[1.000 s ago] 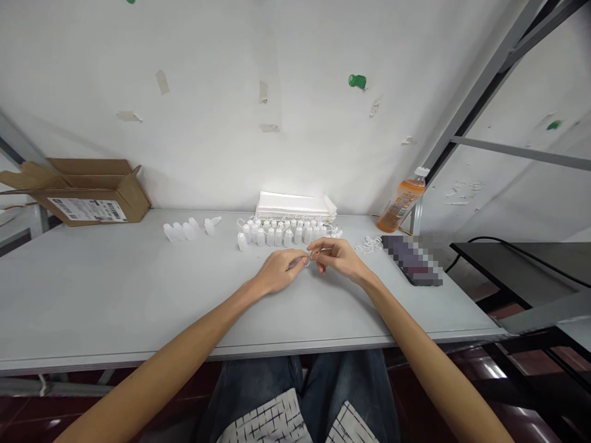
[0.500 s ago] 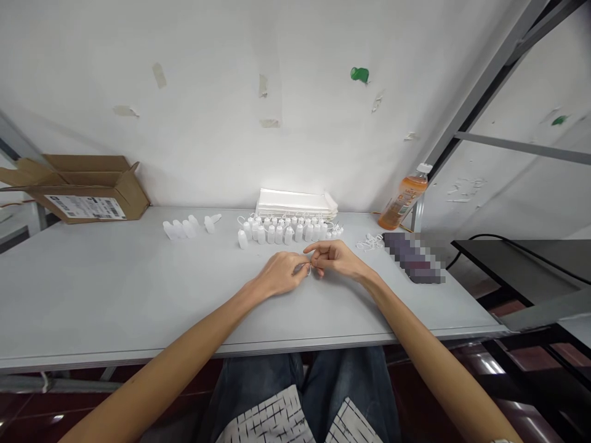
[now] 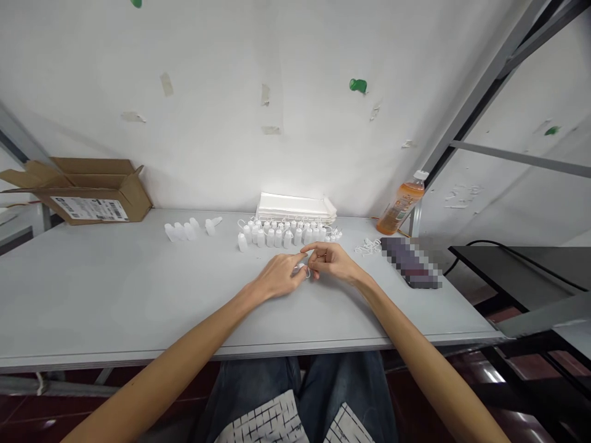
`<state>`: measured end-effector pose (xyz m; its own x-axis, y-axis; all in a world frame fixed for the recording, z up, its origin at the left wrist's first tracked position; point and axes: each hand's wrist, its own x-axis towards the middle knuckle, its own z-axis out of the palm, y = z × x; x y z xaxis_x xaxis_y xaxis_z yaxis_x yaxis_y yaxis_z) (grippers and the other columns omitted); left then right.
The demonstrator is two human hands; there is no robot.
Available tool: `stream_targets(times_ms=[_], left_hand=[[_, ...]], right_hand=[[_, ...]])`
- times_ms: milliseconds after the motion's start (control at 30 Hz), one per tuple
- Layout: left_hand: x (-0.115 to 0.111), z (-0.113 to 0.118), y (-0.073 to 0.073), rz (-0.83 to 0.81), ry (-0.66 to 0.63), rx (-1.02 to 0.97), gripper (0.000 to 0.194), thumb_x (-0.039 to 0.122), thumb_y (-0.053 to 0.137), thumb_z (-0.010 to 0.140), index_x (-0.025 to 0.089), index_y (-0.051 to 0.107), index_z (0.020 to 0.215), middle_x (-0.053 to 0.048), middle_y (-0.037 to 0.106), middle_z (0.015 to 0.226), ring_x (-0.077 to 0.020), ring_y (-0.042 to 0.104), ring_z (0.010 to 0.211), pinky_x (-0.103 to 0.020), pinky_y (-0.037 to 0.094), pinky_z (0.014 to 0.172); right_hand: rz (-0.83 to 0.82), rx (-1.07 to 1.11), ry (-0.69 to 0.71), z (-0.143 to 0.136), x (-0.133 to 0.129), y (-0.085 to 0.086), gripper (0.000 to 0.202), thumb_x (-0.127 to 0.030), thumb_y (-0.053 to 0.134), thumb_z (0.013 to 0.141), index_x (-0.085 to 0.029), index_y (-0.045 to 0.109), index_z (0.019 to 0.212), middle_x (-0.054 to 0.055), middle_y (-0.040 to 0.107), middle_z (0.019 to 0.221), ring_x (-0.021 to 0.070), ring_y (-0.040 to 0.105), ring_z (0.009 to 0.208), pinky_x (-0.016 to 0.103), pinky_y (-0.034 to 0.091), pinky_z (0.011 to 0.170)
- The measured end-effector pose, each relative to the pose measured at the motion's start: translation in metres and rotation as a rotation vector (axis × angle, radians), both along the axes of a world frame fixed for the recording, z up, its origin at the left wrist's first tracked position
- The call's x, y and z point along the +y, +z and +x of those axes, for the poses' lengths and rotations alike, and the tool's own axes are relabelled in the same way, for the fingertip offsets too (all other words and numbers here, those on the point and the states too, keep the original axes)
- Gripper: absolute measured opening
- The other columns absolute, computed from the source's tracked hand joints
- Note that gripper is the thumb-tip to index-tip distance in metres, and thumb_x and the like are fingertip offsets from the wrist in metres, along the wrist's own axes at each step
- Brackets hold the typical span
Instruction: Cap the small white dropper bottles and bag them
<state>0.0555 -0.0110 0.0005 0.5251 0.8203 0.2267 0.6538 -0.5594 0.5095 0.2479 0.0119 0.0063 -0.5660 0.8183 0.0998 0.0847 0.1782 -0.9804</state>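
Note:
Over the middle of the table (image 3: pixel 138 295), my left hand (image 3: pixel 278 275) is closed on a small white bottle (image 3: pixel 301 266), most of which its fingers hide. My right hand (image 3: pixel 333 261) meets it from the right, thumb and fingers pinched on a thin white cord (image 3: pixel 308 274) that curves by the bottle's top. Just beyond the hands, several small white bottles (image 3: pixel 278 239) stand upright in rows, many with white cord loops. One bottle (image 3: pixel 242 242) stands a little in front of their left end.
Several translucent white pieces (image 3: pixel 184 231) lie left of the rows. Loose white cords (image 3: pixel 368 247) are heaped at right, near a blurred dark object (image 3: pixel 410 263). An orange drink bottle (image 3: pixel 401 204) leans at the back right. White trays (image 3: pixel 295 206) and an open cardboard box (image 3: pixel 92 197) sit along the wall.
Both hands stay together in nearly the same place. More of the white bottle's top and the cord now shows between the fingers. The view has tilted slightly.

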Motion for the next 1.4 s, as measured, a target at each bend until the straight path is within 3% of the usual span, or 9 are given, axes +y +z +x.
stream_targets(times_ms=[133, 300, 400, 500, 667, 833, 967, 1167, 1400], left_hand=[[0.004, -0.004, 0.000, -0.016, -0.029, -0.064, 0.031, 0.021, 0.038, 0.090, 0.017, 0.064, 0.107, -0.003, 0.065, 0.074, -0.0193, 0.058, 0.066, -0.029, 0.041, 0.066], [0.004, 0.002, 0.004, -0.051, -0.097, -0.150, 0.037, 0.013, 0.034, 0.089, 0.020, 0.059, 0.115, -0.006, 0.065, 0.106, -0.0216, 0.059, 0.096, -0.033, 0.044, 0.088], [-0.005, 0.008, 0.004, -0.042, -0.067, -0.164, 0.035, 0.020, 0.033, 0.094, 0.019, 0.051, 0.124, -0.010, 0.061, 0.118, -0.0226, 0.058, 0.104, -0.036, 0.044, 0.093], [-0.015, 0.003, 0.001, -0.035, -0.044, -0.195, 0.030, 0.025, 0.037, 0.096, 0.020, 0.048, 0.123, -0.011, 0.059, 0.126, -0.0236, 0.056, 0.113, -0.037, 0.044, 0.096], [-0.022, -0.032, -0.006, -0.106, 0.219, -0.236, 0.029, 0.031, 0.047, 0.091, 0.023, 0.045, 0.119, -0.006, 0.066, 0.117, -0.0210, 0.065, 0.092, -0.037, 0.048, 0.087], [-0.020, -0.062, -0.009, 0.020, 0.435, -0.199, 0.024, 0.031, 0.054, 0.087, 0.022, 0.053, 0.109, -0.007, 0.070, 0.111, -0.0228, 0.064, 0.106, -0.033, 0.047, 0.090], [-0.020, -0.065, -0.009, 0.092, 0.611, -0.024, 0.023, 0.037, 0.057, 0.087, 0.022, 0.060, 0.104, -0.005, 0.072, 0.102, -0.0216, 0.067, 0.095, -0.029, 0.048, 0.080], [-0.015, -0.058, -0.009, 0.131, 0.782, 0.127, 0.029, 0.043, 0.055, 0.088, 0.017, 0.065, 0.079, -0.008, 0.071, 0.089, -0.0243, 0.064, 0.089, -0.029, 0.042, 0.071], [-0.003, -0.059, -0.008, 0.102, 0.834, 0.222, 0.035, 0.047, 0.056, 0.086, 0.016, 0.069, 0.077, -0.009, 0.071, 0.089, -0.0248, 0.064, 0.088, -0.028, 0.039, 0.067]], right_hand=[[0.020, 0.011, -0.032, 0.000, 0.001, 0.002, 0.031, -0.021, 0.067, 0.073, -0.015, 0.064, 0.104, -0.001, 0.064, 0.067, 0.0121, 0.060, 0.051, 0.028, 0.049, 0.057], [0.086, 0.095, -0.237, 0.001, 0.002, 0.005, 0.013, -0.025, 0.068, 0.071, -0.016, 0.064, 0.079, -0.001, 0.062, 0.066, 0.0109, 0.056, 0.047, 0.028, 0.047, 0.051], [0.105, 0.160, -0.297, 0.001, 0.002, 0.007, 0.018, -0.030, 0.071, 0.070, -0.017, 0.063, 0.078, -0.001, 0.060, 0.063, 0.0117, 0.053, 0.047, 0.028, 0.047, 0.048], [0.176, 0.107, -0.335, 0.003, 0.002, 0.006, 0.029, -0.045, 0.069, 0.075, -0.017, 0.063, 0.078, 0.002, 0.062, 0.068, 0.0131, 0.054, 0.049, 0.029, 0.046, 0.047], [0.541, -0.236, -0.537, 0.013, 0.008, -0.006, 0.036, -0.052, 0.059, 0.083, -0.018, 0.060, 0.071, 0.005, 0.063, 0.067, 0.0161, 0.055, 0.053, 0.031, 0.043, 0.057], [0.764, -0.439, -0.517, 0.018, 0.014, -0.017, 0.036, -0.045, 0.052, 0.088, -0.019, 0.054, 0.062, 0.006, 0.064, 0.068, 0.0160, 0.053, 0.056, 0.031, 0.039, 0.063], [0.810, -0.471, -0.531, 0.019, 0.016, -0.019, 0.035, -0.041, 0.049, 0.088, -0.019, 0.052, 0.060, 0.006, 0.062, 0.065, 0.0164, 0.052, 0.058, 0.029, 0.036, 0.062], [0.830, -0.545, -0.531, 0.023, 0.017, -0.019, 0.034, -0.036, 0.047, 0.086, -0.019, 0.050, 0.057, 0.005, 0.060, 0.061, 0.0162, 0.051, 0.058, 0.029, 0.033, 0.059], [0.799, -0.585, -0.522, 0.026, 0.019, -0.020, 0.032, -0.033, 0.047, 0.085, -0.019, 0.049, 0.056, 0.003, 0.058, 0.060, 0.0149, 0.049, 0.057, 0.027, 0.032, 0.058]])
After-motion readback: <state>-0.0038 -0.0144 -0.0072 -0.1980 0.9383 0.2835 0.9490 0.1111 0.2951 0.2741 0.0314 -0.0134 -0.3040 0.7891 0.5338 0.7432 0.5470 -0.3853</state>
